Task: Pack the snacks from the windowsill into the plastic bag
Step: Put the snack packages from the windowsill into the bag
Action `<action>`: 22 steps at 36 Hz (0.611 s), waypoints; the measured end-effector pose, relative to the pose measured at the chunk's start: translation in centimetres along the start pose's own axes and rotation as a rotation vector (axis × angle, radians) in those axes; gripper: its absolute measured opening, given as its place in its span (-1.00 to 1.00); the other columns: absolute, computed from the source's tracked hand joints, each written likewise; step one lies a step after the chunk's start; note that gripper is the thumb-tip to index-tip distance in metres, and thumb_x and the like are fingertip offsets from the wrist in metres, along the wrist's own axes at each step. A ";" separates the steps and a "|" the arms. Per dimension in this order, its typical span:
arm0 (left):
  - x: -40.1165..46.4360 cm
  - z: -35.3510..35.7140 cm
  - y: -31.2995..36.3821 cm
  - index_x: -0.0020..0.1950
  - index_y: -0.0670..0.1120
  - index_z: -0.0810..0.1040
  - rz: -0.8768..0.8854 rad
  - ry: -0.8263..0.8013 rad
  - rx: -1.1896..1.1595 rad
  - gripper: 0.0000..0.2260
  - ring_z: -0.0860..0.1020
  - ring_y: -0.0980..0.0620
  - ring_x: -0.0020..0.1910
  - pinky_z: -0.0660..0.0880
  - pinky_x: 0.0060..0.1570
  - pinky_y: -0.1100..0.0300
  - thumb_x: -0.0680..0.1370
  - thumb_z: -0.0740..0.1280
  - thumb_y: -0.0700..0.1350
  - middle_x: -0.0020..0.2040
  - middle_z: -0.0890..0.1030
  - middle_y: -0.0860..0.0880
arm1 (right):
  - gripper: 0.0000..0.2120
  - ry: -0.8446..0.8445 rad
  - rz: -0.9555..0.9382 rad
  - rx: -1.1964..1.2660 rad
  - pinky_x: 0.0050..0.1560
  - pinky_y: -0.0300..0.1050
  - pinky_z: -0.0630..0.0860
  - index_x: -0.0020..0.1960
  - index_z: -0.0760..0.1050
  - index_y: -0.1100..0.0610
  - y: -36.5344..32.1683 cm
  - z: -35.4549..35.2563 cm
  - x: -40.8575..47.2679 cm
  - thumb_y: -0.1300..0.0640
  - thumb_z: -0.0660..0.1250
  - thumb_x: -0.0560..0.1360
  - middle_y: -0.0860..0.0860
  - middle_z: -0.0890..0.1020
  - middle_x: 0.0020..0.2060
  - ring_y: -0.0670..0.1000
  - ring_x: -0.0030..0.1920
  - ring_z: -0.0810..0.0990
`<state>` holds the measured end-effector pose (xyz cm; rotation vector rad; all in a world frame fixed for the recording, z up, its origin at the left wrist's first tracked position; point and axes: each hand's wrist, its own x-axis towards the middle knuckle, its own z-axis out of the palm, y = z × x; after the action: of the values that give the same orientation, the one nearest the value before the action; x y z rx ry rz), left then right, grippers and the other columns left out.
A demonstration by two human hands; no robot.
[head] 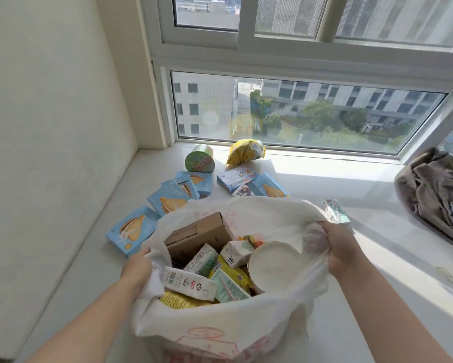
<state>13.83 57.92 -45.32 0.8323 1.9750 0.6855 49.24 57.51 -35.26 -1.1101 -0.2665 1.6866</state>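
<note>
Left hand point(139, 265) and right hand point(336, 250) each clench the white plastic bag point(220, 326) rim, holding it open. Between the grips, packed cartons could tear the thin film.

1. Two forearms enter the picture from the bottom edge, and both are bare, without any sleeve.
2. The left hand point(137, 267) wears no glove, ring or watch.
3. The right hand point(342, 248) is bare too, also with a bare wrist.
</note>
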 end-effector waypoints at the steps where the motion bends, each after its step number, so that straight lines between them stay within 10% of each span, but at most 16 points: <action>1: 0.0 -0.1 0.0 0.34 -0.13 0.47 -0.042 -0.009 -0.073 -0.65 0.52 -0.20 0.04 0.48 -0.08 0.08 0.59 0.12 -0.29 0.20 0.54 -0.20 | -0.65 0.011 -0.031 -0.007 -0.69 -0.40 0.07 -0.39 0.21 0.05 -0.5 -0.1 -0.2 0.33 0.05 0.52 -0.13 0.15 -0.68 -0.20 -0.71 0.11; 4: -0.9 0.2 0.7 0.19 -0.26 0.53 -0.177 -0.126 -0.377 -0.78 0.51 -0.11 -0.25 0.43 -0.31 0.12 0.60 0.20 -0.23 -0.17 0.57 -0.17 | -0.66 0.108 -0.091 -0.168 -0.69 -0.43 0.09 -0.32 0.24 0.08 -1.2 -1.0 -0.5 0.36 0.02 0.57 -0.12 0.20 -0.69 -0.20 -0.72 0.15; 8: -2.9 -0.1 2.9 0.06 -0.25 0.55 -0.085 -0.374 -0.543 -0.78 0.55 -0.08 -0.28 0.48 -0.24 0.10 0.61 0.11 -0.28 -0.19 0.55 -0.16 | -0.64 0.137 -0.054 -0.184 -0.67 -0.44 0.03 -0.34 0.21 0.08 -0.5 -2.6 -0.5 0.41 0.03 0.54 -0.11 0.18 -0.66 -0.21 -0.72 0.12; 12: -3.7 -1.2 4.1 -0.22 -0.31 0.51 -0.038 -0.357 -0.544 -0.68 0.52 0.02 -0.63 0.40 -0.65 0.34 0.60 0.03 -0.36 -0.55 0.53 -0.11 | -0.61 0.139 0.099 -0.128 -0.65 -0.44 0.15 -0.45 0.32 0.11 0.1 -5.8 -0.3 0.34 0.55 0.06 -0.10 0.21 -0.63 -0.17 -0.69 0.17; 15: -2.1 -1.9 2.9 -0.26 -0.28 0.48 -0.079 -0.258 -0.465 -0.72 0.53 -0.07 -0.56 0.40 -0.64 0.32 0.57 0.08 -0.42 -0.48 0.53 -0.15 | -0.85 0.260 0.124 -0.275 -0.48 -0.22 0.52 -0.23 0.53 0.33 0.7 -7.6 -0.6 0.25 0.44 0.32 0.12 0.57 -0.46 0.04 -0.52 0.56; 22: -0.3 -1.9 1.4 -0.17 -0.32 0.46 -0.232 -0.211 -0.252 -0.83 0.51 -0.14 -0.38 0.45 -0.56 0.22 0.55 0.13 -0.45 -0.29 0.50 -0.18 | -0.83 0.436 0.263 -0.733 -0.17 0.00 0.52 -0.07 0.60 0.30 1.9 -10.2 -0.5 0.18 0.32 0.50 0.18 0.65 -0.29 0.14 -0.31 0.60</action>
<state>12.70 58.23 -43.24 0.4926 1.7188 0.6638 55.93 52.88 -41.76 -2.0969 -0.4942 1.5449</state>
